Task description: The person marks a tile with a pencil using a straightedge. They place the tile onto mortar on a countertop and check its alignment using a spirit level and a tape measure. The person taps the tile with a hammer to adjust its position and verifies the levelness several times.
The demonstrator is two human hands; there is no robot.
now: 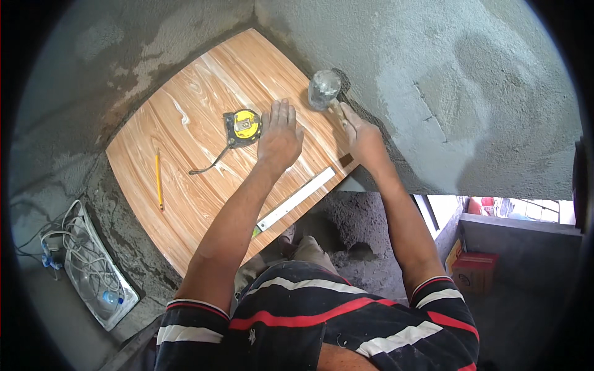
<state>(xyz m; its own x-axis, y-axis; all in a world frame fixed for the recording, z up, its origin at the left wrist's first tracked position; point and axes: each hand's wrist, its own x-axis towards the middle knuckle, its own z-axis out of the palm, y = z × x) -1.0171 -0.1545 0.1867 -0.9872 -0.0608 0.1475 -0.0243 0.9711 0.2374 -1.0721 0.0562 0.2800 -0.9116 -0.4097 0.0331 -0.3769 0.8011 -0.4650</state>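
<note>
A large wood-grain tile lies in the corner between two rough grey walls. My left hand rests flat on it with fingers stretched out. Just left of those fingers sits a black and yellow tape measure with a dark strap. My right hand grips the handle of a mallet; its worn grey head is over the tile's right edge, and I cannot tell if they touch. A white straight bar, possibly a spirit level, lies along the near edge, its lower end by my left forearm. A yellow pencil lies farther left.
At the lower left, a pale tray-like container holds tangled cable and a small bottle. The rough grey wall rises close by my right hand. A red and brown cardboard box stands at the lower right. My feet are below the near edge.
</note>
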